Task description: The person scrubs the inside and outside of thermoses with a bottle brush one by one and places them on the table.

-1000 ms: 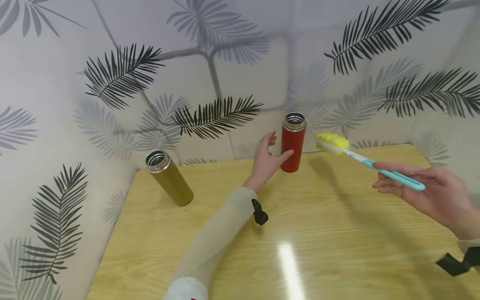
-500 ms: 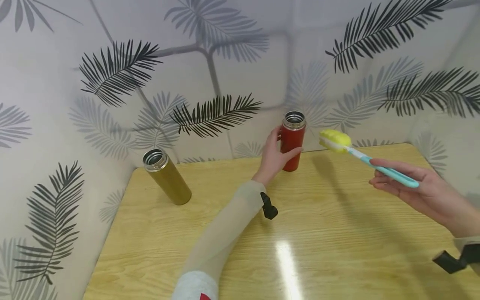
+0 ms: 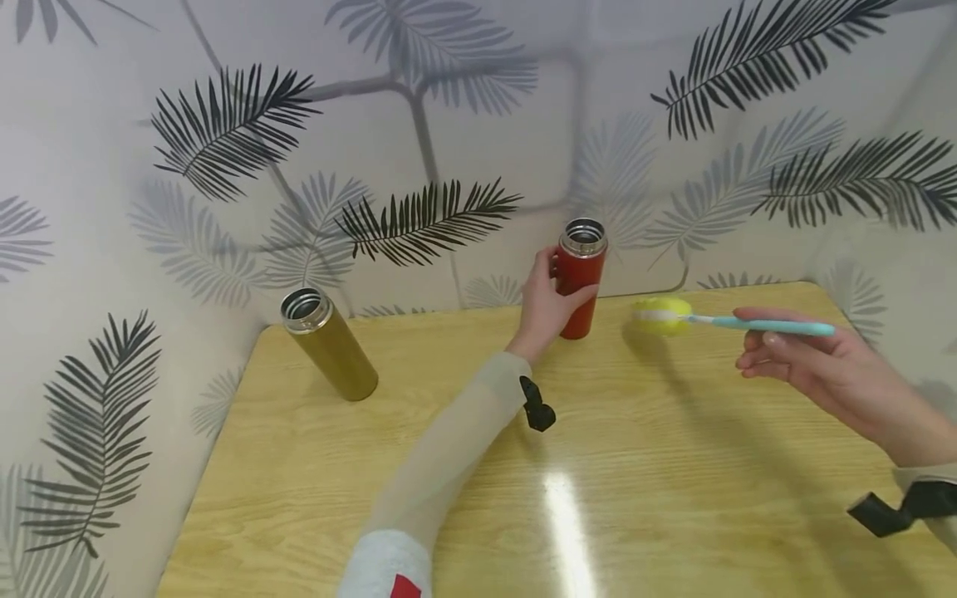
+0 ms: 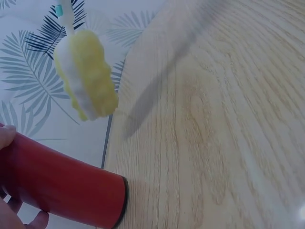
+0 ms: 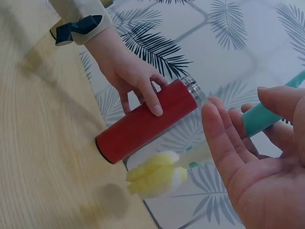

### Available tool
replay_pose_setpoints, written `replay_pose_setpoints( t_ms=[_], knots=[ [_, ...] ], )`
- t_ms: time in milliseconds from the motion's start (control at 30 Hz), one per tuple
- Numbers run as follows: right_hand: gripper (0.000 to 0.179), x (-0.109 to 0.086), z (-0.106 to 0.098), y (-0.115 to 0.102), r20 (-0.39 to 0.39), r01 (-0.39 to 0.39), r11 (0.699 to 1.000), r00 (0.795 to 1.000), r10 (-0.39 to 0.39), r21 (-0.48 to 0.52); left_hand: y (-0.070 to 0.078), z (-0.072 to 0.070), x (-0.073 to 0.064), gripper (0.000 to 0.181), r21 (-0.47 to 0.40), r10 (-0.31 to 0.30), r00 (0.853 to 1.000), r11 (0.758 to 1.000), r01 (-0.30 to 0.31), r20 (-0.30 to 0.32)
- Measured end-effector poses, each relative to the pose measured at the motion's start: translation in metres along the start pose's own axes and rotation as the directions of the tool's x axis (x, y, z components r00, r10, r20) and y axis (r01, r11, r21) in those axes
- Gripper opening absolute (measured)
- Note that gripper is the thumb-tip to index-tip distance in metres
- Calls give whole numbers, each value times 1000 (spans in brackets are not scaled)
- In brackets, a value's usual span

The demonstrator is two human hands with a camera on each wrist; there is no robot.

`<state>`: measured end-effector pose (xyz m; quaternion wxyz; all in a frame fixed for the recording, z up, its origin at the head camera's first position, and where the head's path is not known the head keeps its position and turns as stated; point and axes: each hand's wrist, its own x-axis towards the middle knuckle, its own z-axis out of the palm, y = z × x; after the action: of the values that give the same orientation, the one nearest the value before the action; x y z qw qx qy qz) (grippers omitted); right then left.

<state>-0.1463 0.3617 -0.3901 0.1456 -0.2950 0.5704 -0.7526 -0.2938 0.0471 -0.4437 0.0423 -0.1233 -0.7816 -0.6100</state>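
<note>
In the head view a red bottle, uncapped with a steel rim, stands upright at the table's back edge. My left hand grips it around the middle, thumb across the front and fingers behind. My right hand holds a bottle brush by its light-blue handle, between thumb and fingers. The brush's yellow-and-white sponge head hangs in the air to the right of the bottle, pointing left. The right wrist view shows the sponge below the red bottle, apart from it.
A second uncapped bottle, gold-brown with a steel rim, stands at the table's left side. The wooden table meets a wall covering with leaf prints along its back edge.
My left hand has moved right and closed around the red bottle. The brush has turned from slanting to nearly level, its sponge head dropping lower.
</note>
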Motion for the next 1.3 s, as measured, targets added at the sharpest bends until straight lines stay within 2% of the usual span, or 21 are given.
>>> replay_pose_setpoints(
  t_ms=[200, 333, 400, 500, 667, 767, 800, 1033, 1167, 1300],
  knots=[
    [52, 4, 0, -2, 22, 10, 1000, 1000, -11, 18, 0, -10, -8, 70, 35, 9, 1000, 999, -10, 25],
    [48, 5, 4, -3, -108, -5, 998, 994, -2, -68, 1, -20, -16, 71, 48, 7, 1000, 999, -8, 22],
    [44, 6, 8, -4, -198, -24, 993, 980, 0, -118, 2, -25, -21, 71, 54, 11, 1000, 998, -13, 26],
    [40, 6, 12, -4, -320, -47, 981, 947, -17, -191, 5, -33, -30, 72, 55, 29, 999, 998, -31, 43],
    [33, 8, 16, -5, -460, -95, 952, 887, -52, -291, 10, -43, -48, 73, 57, 58, 995, 996, -63, 78],
    [34, 10, 18, -6, -486, -124, 933, 872, -60, -338, 13, -48, -60, 72, 40, 59, 994, 997, -63, 94],
    [34, 11, 19, -7, -482, -114, 933, 873, -70, -341, 14, -50, -64, 72, 34, 56, 993, 998, -60, 101],
    [29, 9, 24, -10, -468, 25, 964, 870, -152, -266, 17, -62, -86, 73, 2, 30, 990, 1000, -31, 141],
    [28, 14, 27, -14, -462, 93, 962, 863, -206, -256, 16, -68, -97, 75, 7, 26, 988, 1000, -27, 155],
    [25, 18, 29, -20, -462, 162, 949, 843, -275, -269, 15, -73, -106, 73, -2, 12, 986, 1000, -11, 168]
  ],
)
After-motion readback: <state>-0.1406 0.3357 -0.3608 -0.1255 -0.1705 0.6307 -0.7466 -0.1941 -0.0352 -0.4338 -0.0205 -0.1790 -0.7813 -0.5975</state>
